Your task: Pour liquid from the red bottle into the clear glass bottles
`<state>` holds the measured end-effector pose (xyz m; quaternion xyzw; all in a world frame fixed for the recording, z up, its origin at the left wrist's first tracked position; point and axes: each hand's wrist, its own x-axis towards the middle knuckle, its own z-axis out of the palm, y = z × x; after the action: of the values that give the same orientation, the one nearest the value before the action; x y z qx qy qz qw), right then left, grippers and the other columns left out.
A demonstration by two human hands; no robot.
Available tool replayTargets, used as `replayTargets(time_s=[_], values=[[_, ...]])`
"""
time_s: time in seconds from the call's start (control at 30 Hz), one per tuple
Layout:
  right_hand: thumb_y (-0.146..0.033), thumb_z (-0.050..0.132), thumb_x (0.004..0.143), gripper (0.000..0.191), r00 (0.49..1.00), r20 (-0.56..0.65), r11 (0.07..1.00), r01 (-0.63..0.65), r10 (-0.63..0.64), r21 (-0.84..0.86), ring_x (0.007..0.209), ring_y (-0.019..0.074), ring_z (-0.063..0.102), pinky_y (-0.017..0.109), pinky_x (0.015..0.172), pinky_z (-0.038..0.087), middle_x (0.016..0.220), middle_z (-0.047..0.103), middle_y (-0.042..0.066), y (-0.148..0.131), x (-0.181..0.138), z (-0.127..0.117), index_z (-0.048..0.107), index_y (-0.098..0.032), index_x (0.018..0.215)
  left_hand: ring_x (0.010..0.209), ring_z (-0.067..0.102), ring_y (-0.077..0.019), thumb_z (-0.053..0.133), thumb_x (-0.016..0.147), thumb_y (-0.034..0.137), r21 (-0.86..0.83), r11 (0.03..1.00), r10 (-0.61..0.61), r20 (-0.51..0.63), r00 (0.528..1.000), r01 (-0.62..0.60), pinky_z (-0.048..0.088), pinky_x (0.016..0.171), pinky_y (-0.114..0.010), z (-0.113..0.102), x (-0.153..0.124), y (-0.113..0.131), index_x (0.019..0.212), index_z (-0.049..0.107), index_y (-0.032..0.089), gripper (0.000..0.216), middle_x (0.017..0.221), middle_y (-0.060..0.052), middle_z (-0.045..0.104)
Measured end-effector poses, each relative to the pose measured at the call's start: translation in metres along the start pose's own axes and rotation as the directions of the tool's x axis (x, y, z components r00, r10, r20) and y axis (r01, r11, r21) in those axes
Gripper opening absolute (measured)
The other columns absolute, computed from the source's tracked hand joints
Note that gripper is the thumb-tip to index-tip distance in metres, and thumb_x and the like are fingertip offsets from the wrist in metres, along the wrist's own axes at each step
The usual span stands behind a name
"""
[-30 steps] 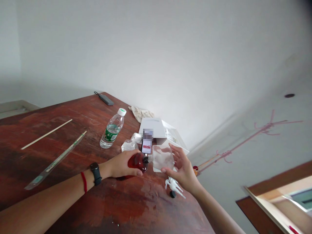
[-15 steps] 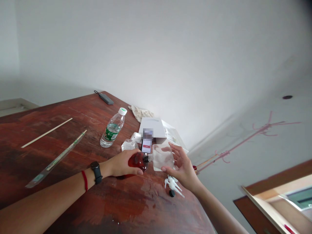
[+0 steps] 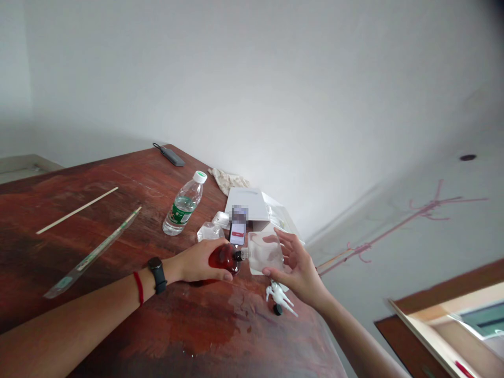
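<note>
Head view shows us our left hand (image 3: pixel 197 262) wrapped around a round red bottle (image 3: pixel 224 258) lying on its side, its neck pointing right. Our right hand (image 3: pixel 301 270) grips a clear container (image 3: pixel 264 253) by thumb and fingers, its mouth meeting the bottle's neck. Both sit low over the right part of the brown table (image 3: pixel 118 252), near its edge. We wear a black watch (image 3: pixel 157 274) and a red band (image 3: pixel 138 287) on the left wrist. Just below the right hand lie a white figurine (image 3: pixel 280 297) and a black cap (image 3: pixel 277 310). Behind the bottle stand a phone (image 3: pixel 237 231) and a white box (image 3: pixel 248 205). Farther left we see a water bottle (image 3: pixel 183 206), a ruler (image 3: pixel 92 254) and a stick (image 3: pixel 76 210).
</note>
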<state>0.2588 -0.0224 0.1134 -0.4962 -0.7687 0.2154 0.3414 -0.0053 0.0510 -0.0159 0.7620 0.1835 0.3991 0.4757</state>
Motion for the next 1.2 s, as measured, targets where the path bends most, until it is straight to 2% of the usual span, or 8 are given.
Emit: replayTargets(time_s=[0.7, 1.2], values=[[-0.048, 0.093, 0.078, 0.081, 0.998, 0.06, 0.996, -0.003, 0.009, -0.092, 0.1, 0.0257, 0.075, 0.043, 0.083, 0.065, 0.133, 0.071, 0.013, -0.007, 0.006, -0.008, 0.051, -0.029, 0.144, 0.104, 0.074, -0.0313, 0.092, 0.076, 0.053, 0.03, 0.999, -0.023, -0.001, 1.0, 0.023, 0.054, 0.093, -0.038, -0.001, 0.0, 0.006, 0.119, 0.068, 0.02, 0.06, 0.112, -0.007, 0.079], [-0.051, 0.093, 0.077, 0.08, 0.995, 0.09, 0.992, -0.023, 0.034, -0.121, 0.102, 0.0281, 0.074, 0.046, 0.084, 0.064, 0.134, 0.071, 0.014, -0.012, 0.01, -0.011, 0.05, -0.031, 0.142, 0.104, 0.073, -0.0322, 0.091, 0.076, 0.057, 0.018, 1.0, -0.02, 0.02, 1.0, 0.02, 0.054, 0.093, -0.038, -0.002, 0.002, 0.003, 0.119, 0.068, 0.021, 0.06, 0.113, -0.007, 0.079]])
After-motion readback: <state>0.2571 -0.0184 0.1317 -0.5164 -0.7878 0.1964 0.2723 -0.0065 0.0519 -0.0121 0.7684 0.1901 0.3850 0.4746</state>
